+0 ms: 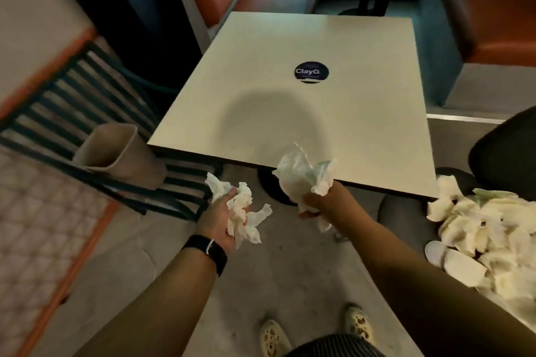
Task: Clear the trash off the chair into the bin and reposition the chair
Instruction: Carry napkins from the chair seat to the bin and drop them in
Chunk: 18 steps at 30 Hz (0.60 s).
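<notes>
A dark slatted metal chair point(87, 113) stands at the left with a brown paper cup point(119, 153) lying tipped on its seat. My left hand point(220, 217) is closed around crumpled white napkins point(246, 217) just right of the chair's front corner. My right hand point(319, 203) holds a bigger wad of crumpled white paper point(304, 177) below the table's near edge. At the right edge is a bin with a black liner point(504, 153), piled with white napkins and paper trash point(487, 238).
A square pale table point(304, 113) with a round dark sticker point(311, 72) fills the middle, on a black pedestal base. Orange booth seats and another table stand behind it. A patterned tiled strip runs along the left. Grey floor and my shoes are below.
</notes>
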Motion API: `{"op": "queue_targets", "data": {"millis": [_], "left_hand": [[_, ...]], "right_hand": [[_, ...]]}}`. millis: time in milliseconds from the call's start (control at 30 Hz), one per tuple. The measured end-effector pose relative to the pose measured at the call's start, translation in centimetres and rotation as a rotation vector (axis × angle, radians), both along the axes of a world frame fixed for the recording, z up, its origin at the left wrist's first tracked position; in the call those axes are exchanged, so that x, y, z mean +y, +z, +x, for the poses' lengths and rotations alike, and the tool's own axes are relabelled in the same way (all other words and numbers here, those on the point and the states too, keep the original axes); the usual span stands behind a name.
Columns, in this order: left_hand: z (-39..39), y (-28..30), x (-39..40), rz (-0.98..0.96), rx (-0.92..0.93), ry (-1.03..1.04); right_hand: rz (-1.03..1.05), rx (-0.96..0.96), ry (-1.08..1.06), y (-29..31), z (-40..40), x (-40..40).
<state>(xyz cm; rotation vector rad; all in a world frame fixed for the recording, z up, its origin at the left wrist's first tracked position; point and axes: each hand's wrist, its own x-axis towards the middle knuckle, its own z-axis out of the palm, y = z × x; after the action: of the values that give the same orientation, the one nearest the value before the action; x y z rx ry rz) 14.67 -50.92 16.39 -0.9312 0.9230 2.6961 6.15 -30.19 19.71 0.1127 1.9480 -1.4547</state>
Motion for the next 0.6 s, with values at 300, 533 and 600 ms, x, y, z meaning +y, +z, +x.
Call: {"op": "queue_targets", "data": {"millis": [300, 533, 600], "left_hand": [[0.7, 0.6, -10.3, -0.140, -0.175, 0.228], [-1.7, 0.0, -20.6, -0.178, -0.211, 0.380], [-1.8, -1.4, -25.6, -0.210, -0.226, 0.495]], "right_hand": [[-0.068, -0.145, 0.141, -1.3, -2.7, -14.7], [0.040, 0.075, 0.508, -1.2, -7.1, -25.9], [0.072, 0.129, 0.635, -0.7, -8.2, -31.4]]}}
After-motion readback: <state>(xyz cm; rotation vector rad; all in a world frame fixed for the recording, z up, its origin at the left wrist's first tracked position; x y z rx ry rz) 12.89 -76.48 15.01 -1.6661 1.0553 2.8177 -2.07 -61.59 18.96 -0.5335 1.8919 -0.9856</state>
